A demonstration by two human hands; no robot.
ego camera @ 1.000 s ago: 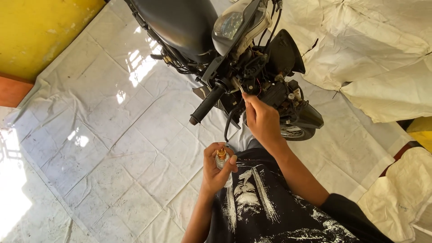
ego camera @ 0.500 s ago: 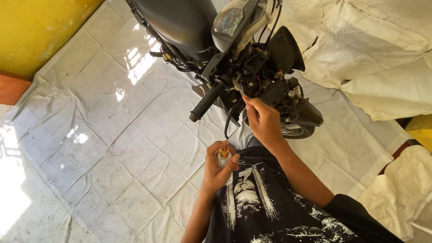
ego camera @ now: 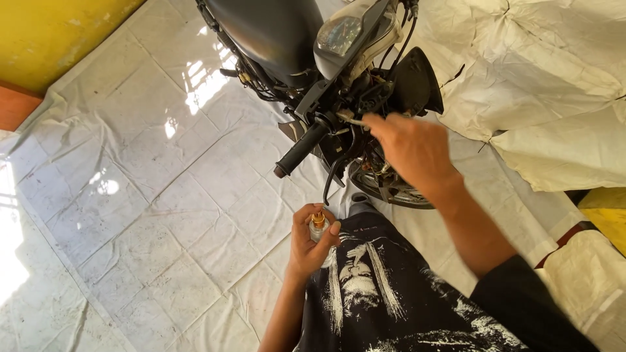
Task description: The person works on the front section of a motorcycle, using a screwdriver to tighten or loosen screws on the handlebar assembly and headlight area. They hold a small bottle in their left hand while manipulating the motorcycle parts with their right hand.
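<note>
While left hand (ego camera: pixel 312 242) grips vial (ego camera: pixel 317 226), right hand (ego camera: pixel 407 148) rose.

Motorcycle (ego camera: pixel 293 58) mostly black w/ black handlebar grip (ego camera: pixel 300 150), silver-grey cowl around the instrument cluster (ego camera: pixel 339 32) & a dark windscreen. Floor sheet (ego camera: pixel 130 195) off-white, creased into a square grid pattern w/ grey smudges & bright sun patches; crumpled cover (ego camera: pixel 541 85) at right cream-white, wall (ego camera: pixel 59 32) yellow w/ a red-brown base strip (ego camera: pixel 16 104). Small bottle (ego camera: pixel 318 225) in the left hand (ego camera: pixel 310 244) clear w/ amber-orange top; shirt (ego camera: pixel 391 293) black w/ white streaky print, right hand (ego camera: pixel 407 146) pinching a thin pale, silvery stick (ego camera: pixel 352 120), sleeve black.
</note>
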